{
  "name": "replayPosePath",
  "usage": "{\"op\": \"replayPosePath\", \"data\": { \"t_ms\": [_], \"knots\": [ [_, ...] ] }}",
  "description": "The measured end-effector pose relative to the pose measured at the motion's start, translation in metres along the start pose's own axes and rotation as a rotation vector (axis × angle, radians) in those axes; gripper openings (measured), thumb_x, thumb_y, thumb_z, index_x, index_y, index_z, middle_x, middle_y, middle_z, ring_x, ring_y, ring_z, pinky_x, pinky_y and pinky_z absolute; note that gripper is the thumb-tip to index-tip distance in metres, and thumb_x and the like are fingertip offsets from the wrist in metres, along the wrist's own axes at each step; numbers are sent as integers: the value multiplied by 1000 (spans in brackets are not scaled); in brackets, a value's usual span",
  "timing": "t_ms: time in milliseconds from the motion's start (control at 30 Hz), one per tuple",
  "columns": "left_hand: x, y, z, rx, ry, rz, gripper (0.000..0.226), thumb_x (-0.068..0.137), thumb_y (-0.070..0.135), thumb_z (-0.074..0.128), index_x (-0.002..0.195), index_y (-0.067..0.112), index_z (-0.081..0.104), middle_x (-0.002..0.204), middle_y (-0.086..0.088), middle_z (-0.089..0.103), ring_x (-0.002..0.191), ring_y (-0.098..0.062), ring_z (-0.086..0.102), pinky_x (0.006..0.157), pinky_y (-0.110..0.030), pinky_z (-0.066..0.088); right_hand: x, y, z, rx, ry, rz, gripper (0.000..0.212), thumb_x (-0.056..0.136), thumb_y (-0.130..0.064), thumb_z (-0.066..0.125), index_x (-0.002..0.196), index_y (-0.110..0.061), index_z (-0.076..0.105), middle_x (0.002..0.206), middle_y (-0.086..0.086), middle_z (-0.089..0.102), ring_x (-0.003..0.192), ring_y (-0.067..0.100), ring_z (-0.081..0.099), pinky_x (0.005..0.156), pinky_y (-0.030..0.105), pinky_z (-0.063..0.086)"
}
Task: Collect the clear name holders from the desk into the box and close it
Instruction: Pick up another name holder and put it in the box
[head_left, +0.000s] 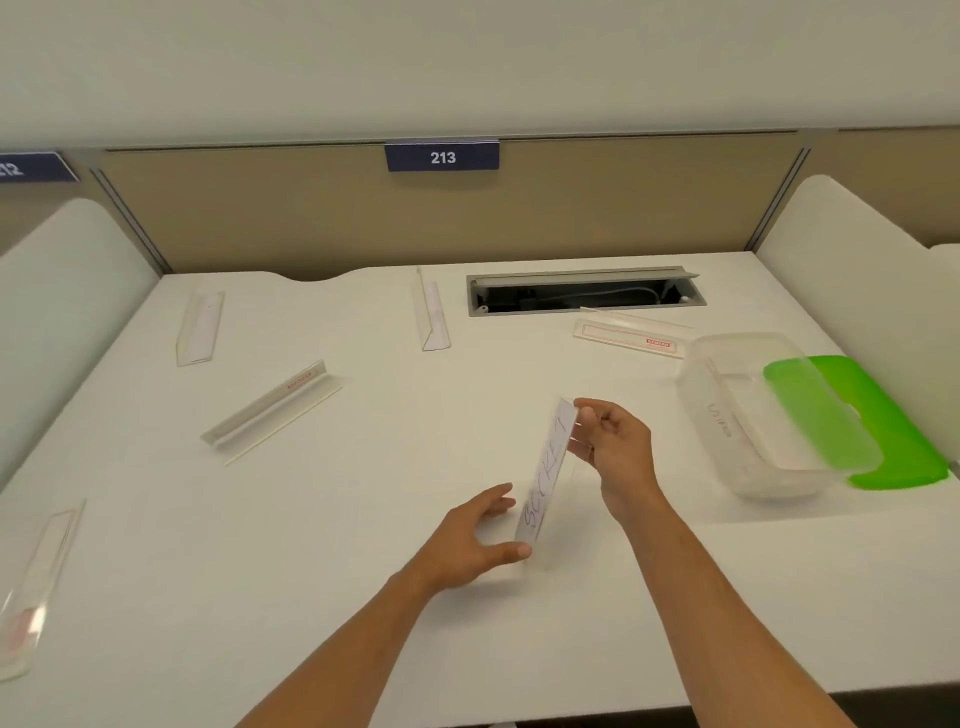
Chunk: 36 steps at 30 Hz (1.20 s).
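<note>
Both hands hold one clear name holder (546, 470) with a handwritten paper slip, raised above the middle of the white desk (363, 519). My right hand (613, 452) pinches its far end; my left hand (478, 535) grips its near end. The clear plastic box (748, 415) stands open at the right, its green lid (893, 421) lying under and behind it. Several more clear holders lie on the desk: one at the back left (200, 327), one at the middle left (272, 408), one at the back centre (431, 317), one beside the box (628, 336), one at the near left edge (36, 587).
An open cable tray slot (584, 291) is cut into the desk at the back. Tan partition panel with a "213" sign (442, 156) stands behind. White curved side dividers (62, 312) rise at the left and right (857, 270).
</note>
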<state>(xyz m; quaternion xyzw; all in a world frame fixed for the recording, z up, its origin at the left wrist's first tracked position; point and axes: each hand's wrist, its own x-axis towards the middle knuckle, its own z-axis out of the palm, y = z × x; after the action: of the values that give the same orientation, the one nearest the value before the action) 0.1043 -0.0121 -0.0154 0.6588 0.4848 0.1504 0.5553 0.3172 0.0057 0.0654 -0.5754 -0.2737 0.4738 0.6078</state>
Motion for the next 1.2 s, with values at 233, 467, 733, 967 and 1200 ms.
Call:
{"op": "replayPosePath", "data": {
  "t_ms": [233, 467, 733, 967, 1200],
  "knots": [
    [-10, -2, -11, -71, -68, 12, 65, 68, 47, 84, 126, 38, 56, 115, 7, 66, 104, -10, 63, 93, -23, 51, 0, 18, 7, 178, 42, 138, 14, 99, -8, 53, 104, -5, 66, 92, 5, 72, 77, 13, 69, 62, 22, 56],
    [-16, -4, -31, -113, 73, 33, 63, 64, 33, 89, 120, 37, 60, 113, 11, 67, 98, -11, 64, 88, -25, 54, -2, 30, 6, 164, -7, 179, 17, 99, -16, 55, 100, -8, 69, 94, 8, 74, 79, 19, 68, 65, 26, 57],
    [-20, -3, -63, -175, 168, 16, 64, 64, 18, 91, 120, 33, 63, 120, 8, 66, 100, -8, 66, 87, -22, 53, 7, 34, -5, 129, -134, 221, 54, 85, -58, 57, 111, -12, 70, 98, 3, 73, 91, 20, 70, 80, 36, 56],
    [-21, -5, -84, -160, 217, 30, 63, 65, 4, 88, 117, 31, 63, 119, 8, 65, 109, -10, 63, 91, -17, 49, 4, 41, -12, -3, -291, 186, 21, 93, -21, 61, 110, -10, 69, 97, 2, 69, 95, 17, 62, 81, 28, 53],
    [-24, -10, -95, -120, 220, 26, 64, 66, -1, 86, 119, 26, 63, 121, 6, 63, 114, -13, 60, 94, -14, 47, -2, 48, -12, -253, -388, 142, 24, 96, -19, 60, 119, -22, 63, 101, 5, 60, 96, 18, 60, 92, 35, 50]
  ]
}}
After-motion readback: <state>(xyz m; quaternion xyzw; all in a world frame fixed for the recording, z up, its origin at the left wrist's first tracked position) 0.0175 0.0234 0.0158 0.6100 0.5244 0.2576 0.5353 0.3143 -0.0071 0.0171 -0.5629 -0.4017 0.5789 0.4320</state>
